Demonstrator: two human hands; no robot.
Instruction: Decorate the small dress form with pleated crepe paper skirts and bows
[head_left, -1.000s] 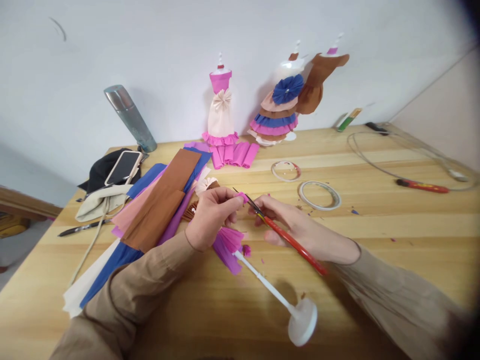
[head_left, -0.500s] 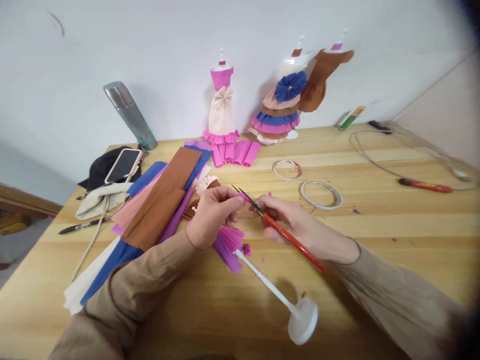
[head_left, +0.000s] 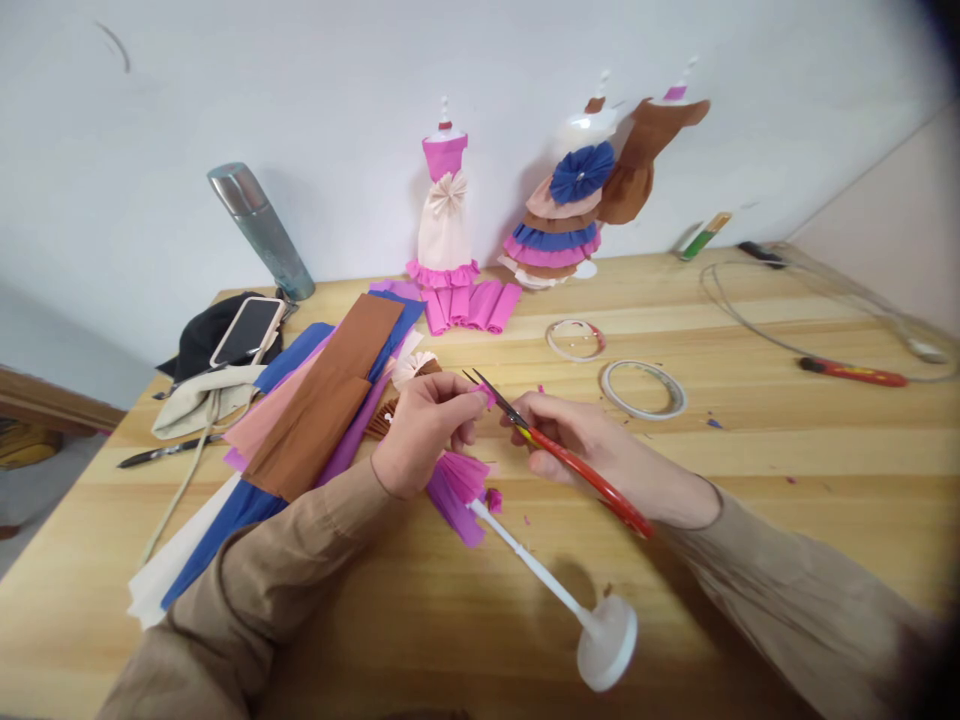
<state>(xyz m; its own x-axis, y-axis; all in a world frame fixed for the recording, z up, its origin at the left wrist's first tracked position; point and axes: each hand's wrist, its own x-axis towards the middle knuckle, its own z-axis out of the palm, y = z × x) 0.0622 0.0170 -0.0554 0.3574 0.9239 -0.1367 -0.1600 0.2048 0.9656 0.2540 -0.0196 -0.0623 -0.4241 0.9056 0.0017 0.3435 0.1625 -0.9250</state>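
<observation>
My left hand (head_left: 431, 430) pinches a small piece of magenta crepe paper (head_left: 487, 395) between thumb and fingertips. My right hand (head_left: 581, 440) is closed on red-handled scissors (head_left: 589, 475), whose dark blades point up and left beside that paper, slightly apart. Below my left hand lies a white mannequin stand (head_left: 607, 640) on its side, its pole running up to a pleated magenta paper skirt (head_left: 463, 476). The upper part of that mannequin is hidden behind my left hand. A brown pleated piece with a cream paper fan (head_left: 415, 367) shows just beyond my left hand.
Strips of brown (head_left: 330, 400), blue and pink crepe paper lie to the left. Dressed mannequins (head_left: 446, 220) stand along the wall. Two tape rolls (head_left: 643, 390), a red-handled tool (head_left: 853, 372) and a cable are at right; a phone (head_left: 249, 332) and metal flask (head_left: 259, 230) at left.
The scissors have turned slightly in my right hand, and their blades have spread a little wider beside the magenta paper. My left hand has stayed nearly still.
</observation>
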